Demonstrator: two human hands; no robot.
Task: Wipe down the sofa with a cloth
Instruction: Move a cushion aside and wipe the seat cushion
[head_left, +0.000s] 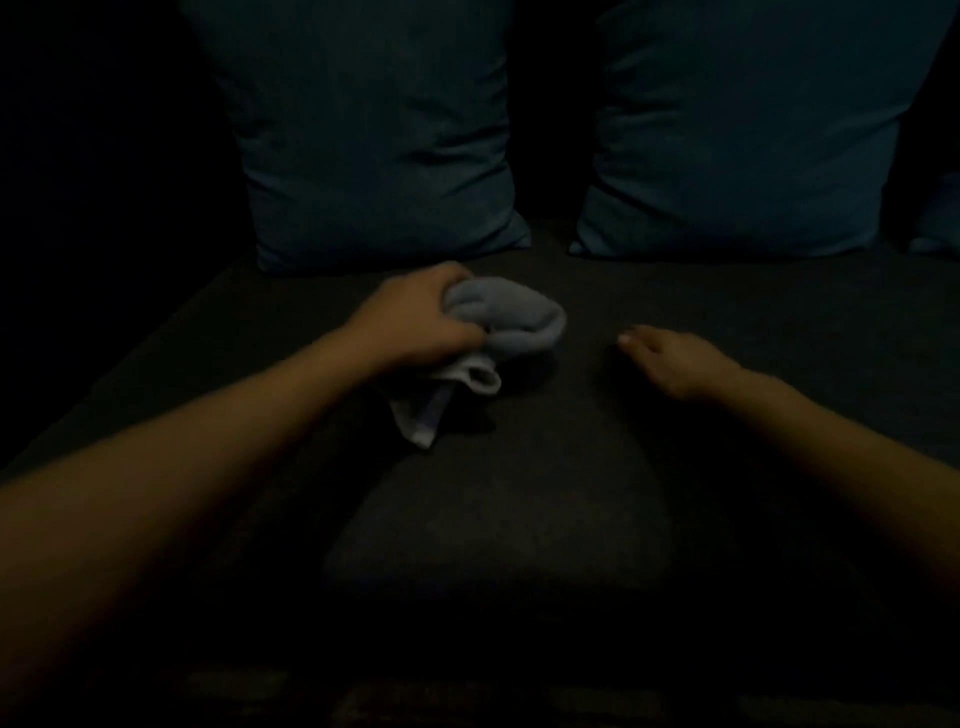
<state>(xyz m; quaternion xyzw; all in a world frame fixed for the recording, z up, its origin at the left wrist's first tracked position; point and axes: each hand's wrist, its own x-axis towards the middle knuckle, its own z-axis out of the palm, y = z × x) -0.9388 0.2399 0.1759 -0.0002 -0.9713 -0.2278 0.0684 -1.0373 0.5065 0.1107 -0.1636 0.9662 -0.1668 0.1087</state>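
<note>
Dim light; far left lost in black. Left hand (415, 317) grips a bunched grey cloth (506, 322) on the dark sofa seat (519, 509), a loose end trailing toward the viewer. Right hand (670, 364) rests nearby, fingers relaxed, holding nothing. Two blue cushions (374, 135) behind, tops cut off.

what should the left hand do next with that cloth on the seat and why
Probably sweep the cloth sideways across the seat cushion. The left hand already grips it bunched against the dark seat, just in front of the two blue pillows, while the right hand rests open beside it, so nothing blocks a stroke.
</note>
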